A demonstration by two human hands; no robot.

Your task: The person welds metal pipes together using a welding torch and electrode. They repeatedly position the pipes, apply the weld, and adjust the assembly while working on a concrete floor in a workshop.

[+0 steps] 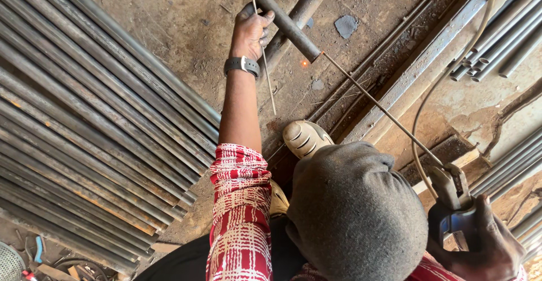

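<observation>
Smooth grey steel pipes (pixel 84 123) lie stacked on the left; the left hand (pixel 251 33) is closed around a thin spare rod (pixel 262 55), resting against a round dark pipe (pixel 279 18) at the far middle. On the near right, the right hand (pixel 485 241) is clenched on a metal clamp-shaped holder (pixel 451 188); its long thin rod (pixel 378 106) touches the pipe's end.

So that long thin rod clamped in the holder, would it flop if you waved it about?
The rod looks slender and straight, so probably springy, not floppy. Held only at the holder in the right hand, its far tip would likely wobble. Probably light.
</observation>
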